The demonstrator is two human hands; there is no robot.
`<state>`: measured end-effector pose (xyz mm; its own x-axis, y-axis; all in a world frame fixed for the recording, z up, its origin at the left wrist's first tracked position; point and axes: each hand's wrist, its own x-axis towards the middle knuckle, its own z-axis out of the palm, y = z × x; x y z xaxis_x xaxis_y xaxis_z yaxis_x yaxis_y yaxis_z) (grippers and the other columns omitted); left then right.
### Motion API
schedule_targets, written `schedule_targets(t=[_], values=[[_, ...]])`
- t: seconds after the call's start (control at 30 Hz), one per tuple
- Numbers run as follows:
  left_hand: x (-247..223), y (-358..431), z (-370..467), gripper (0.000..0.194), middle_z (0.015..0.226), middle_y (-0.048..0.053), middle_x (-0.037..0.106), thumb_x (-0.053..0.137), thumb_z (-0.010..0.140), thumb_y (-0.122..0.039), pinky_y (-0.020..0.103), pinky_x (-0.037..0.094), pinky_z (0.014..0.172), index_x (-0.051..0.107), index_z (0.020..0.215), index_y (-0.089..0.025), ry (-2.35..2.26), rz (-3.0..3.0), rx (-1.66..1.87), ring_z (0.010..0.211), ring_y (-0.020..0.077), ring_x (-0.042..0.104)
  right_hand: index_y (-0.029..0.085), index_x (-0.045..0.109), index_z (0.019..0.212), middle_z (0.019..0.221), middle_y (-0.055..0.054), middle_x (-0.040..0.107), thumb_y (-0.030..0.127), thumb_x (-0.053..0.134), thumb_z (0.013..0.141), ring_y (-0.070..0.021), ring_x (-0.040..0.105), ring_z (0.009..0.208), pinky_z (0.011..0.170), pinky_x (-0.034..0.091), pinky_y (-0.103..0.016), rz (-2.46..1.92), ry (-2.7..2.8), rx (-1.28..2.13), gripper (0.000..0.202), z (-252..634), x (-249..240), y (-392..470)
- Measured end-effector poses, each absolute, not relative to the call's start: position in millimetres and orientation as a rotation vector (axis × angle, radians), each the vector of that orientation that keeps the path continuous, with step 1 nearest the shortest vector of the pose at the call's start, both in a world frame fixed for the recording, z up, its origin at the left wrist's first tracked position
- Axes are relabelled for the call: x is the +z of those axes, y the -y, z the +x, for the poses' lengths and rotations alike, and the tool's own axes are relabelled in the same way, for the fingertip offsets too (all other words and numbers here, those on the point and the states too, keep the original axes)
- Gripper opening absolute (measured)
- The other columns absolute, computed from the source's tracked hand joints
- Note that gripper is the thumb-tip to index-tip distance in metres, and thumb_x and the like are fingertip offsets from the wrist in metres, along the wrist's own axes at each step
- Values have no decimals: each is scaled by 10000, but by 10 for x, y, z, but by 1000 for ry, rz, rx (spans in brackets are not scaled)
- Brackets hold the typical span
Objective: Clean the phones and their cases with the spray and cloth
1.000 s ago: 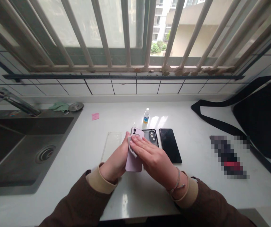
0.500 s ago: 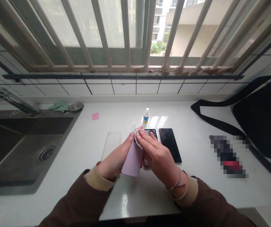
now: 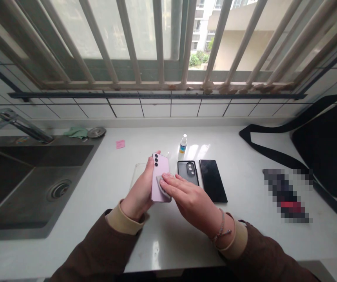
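My left hand (image 3: pixel 140 188) is closed round the left edge of a lilac phone (image 3: pixel 158 172), whose back with three camera lenses faces up. Against the lower half of that back, the fingers of my right hand (image 3: pixel 189 196) press a pale grey-white cloth (image 3: pixel 163 187). Behind my left hand lies a clear phone case (image 3: pixel 136 172), partly hidden. Just right of the phone is a black-rimmed phone case (image 3: pixel 187 169), its lower part covered by my right hand. Beside it a black phone (image 3: pixel 213 181) lies flat, dark face up.
A small white spray bottle (image 3: pixel 183 144) stands behind the cases. A pink paper slip (image 3: pixel 120 144) lies to its left. The sink (image 3: pixel 68 156) with a tap (image 3: pixel 29 127) takes up the left. At right are a black bag (image 3: pixel 327 145) with its strap and a blurred-out item (image 3: pixel 287 196).
The cloth has slid from the phone's camera end down to its lower half with my right hand. The phone has turned more upright, so its lenses show.
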<state>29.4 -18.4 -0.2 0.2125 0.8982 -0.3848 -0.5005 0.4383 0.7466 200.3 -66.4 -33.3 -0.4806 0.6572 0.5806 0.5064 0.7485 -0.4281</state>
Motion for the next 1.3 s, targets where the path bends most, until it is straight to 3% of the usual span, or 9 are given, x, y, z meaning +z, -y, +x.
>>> schedule_targets(t=[0.13,0.27,0.53,0.67,0.83,0.97,1.13,1.23,1.3], values=[[-4,166,303,635,874,77,743,421,1088,-676,382,643,648,409,1656,-394,-1041,494,1004,679,246,751,186,529,1615,1580,-128,629,18,497,1070,-230,554,1520,1304,456,-458,-670,2260,265,571,1958,-283,741],[61,136,247,618,880,99,763,405,1093,-656,392,636,591,439,1626,-345,-1064,413,1074,674,277,767,217,494,1635,1610,-103,597,72,554,1089,-230,492,1562,1324,427,-464,-617,2284,257,568,1957,-275,748],[77,77,183,483,917,138,800,330,1144,-469,426,662,752,558,1482,-212,-934,271,1193,780,283,808,209,483,1652,1605,-140,597,12,498,1072,-242,526,1540,1295,470,-483,-772,2171,176,613,1994,-270,698],[71,116,191,528,981,155,807,333,1143,-488,456,660,818,515,1573,-241,-852,321,1177,843,294,815,252,368,1711,1621,-131,581,-7,473,1068,-220,542,1527,1276,499,-460,-797,2099,200,702,1981,-261,703],[76,177,248,561,1031,109,798,409,1128,-541,518,645,911,442,1657,-358,-798,398,1140,851,280,806,260,413,1692,1621,-135,584,-37,470,1051,-226,553,1518,1271,511,-460,-854,2047,268,709,1972,-306,685],[61,217,342,538,1149,109,793,460,1129,-510,421,631,966,492,1641,-345,-833,429,1014,929,238,796,264,420,1690,1612,-129,596,-44,458,1035,-228,549,1523,1297,464,-499,-896,2066,269,725,1978,-356,667],[37,285,339,571,1097,113,801,560,1080,-578,360,649,771,551,1592,-326,-788,525,787,809,234,782,266,455,1674,1630,-130,576,-34,470,1017,-248,526,1543,1312,428,-558,-987,2005,270,723,2026,-370,632],[58,326,258,687,870,163,781,563,1014,-728,350,613,585,704,1391,-171,-791,602,505,628,255,743,282,498,1650,1639,-114,567,-12,465,1025,-256,532,1539,1316,410,-593,-1049,1925,297,691,2075,-335,603],[79,341,216,710,856,196,774,563,994,-761,345,611,564,742,1248,-123,-785,635,375,628,267,754,278,559,1606,1612,-103,601,0,445,1031,-254,568,1512,1314,412,-595,-1061,1859,358,649,2103,-302,591]])
